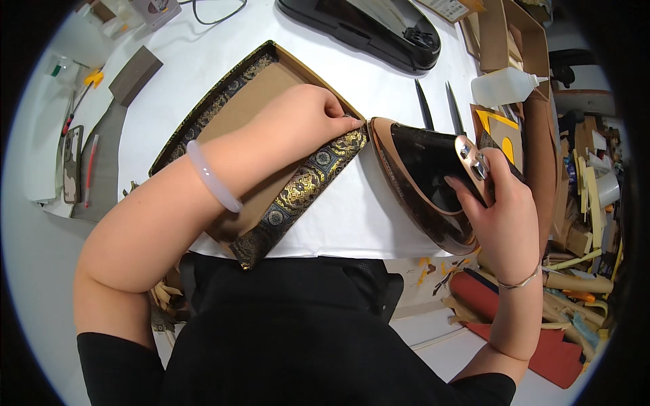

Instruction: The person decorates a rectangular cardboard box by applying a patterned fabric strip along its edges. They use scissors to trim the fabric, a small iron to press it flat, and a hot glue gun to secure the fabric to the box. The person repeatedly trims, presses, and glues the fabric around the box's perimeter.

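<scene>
A shallow cardboard box (230,108) lies tilted across the white table, with black, gold and blue brocade fabric (298,188) along its sides. My left hand (306,116) reaches over the box, its fingers pinching the fabric edge at the right-hand corner. In my right hand (504,206) is a black and copper clothes iron (428,162), gripped by its handle. The iron stands on its edge, its soleplate side facing the box and its tip close to the pinched corner. My left forearm hides part of the box's inside.
Behind the iron lie dark pointed tweezers (453,108) and a white squeeze bottle (504,86). A black case (365,30) sits at the back. At left are a grey block (135,76), a phone (72,166) and a pen (91,170). Scraps and rolls (569,281) crowd the right.
</scene>
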Demonstrator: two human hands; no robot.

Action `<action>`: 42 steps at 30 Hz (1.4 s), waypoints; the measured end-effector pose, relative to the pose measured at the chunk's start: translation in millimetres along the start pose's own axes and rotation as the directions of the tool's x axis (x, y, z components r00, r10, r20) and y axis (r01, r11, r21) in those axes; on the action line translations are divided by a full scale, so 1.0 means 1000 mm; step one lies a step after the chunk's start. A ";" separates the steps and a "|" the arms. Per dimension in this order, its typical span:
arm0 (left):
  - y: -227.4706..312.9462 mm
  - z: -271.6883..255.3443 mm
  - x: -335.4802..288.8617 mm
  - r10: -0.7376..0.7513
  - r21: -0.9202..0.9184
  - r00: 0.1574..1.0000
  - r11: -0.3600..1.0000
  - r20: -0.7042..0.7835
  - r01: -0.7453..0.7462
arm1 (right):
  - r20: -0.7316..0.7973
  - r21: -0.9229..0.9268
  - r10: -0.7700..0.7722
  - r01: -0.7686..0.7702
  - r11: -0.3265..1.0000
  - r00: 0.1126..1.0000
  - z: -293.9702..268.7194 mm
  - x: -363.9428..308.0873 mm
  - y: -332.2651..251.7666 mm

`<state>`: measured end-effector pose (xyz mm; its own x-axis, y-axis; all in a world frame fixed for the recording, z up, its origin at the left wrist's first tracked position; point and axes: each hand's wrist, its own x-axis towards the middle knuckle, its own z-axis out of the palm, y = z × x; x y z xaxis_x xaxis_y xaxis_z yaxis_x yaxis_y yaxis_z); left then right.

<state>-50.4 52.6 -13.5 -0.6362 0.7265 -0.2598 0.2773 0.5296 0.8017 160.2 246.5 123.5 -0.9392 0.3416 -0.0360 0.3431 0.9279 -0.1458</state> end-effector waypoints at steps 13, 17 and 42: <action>0.008 -0.009 -0.001 -0.219 -0.123 0.947 0.960 0.235 0.253 | -0.002 0.028 0.000 0.000 1.000 1.000 0.002 -0.004 -0.001; -0.003 -0.003 0.001 -0.074 -0.028 0.989 0.997 0.126 0.078 | -0.044 0.051 -0.037 0.039 0.998 0.998 0.005 -0.006 0.002; -0.016 -0.003 -0.007 -0.019 -0.200 0.996 0.979 0.083 0.035 | -0.062 -0.057 0.072 -0.076 0.995 0.995 0.017 -0.013 -0.031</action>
<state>-52.1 37.5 -22.8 -0.5798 0.7498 -0.3186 0.1049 0.4566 0.8835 161.5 211.0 111.9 -0.9091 0.4162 0.0150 0.4135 0.9064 -0.0860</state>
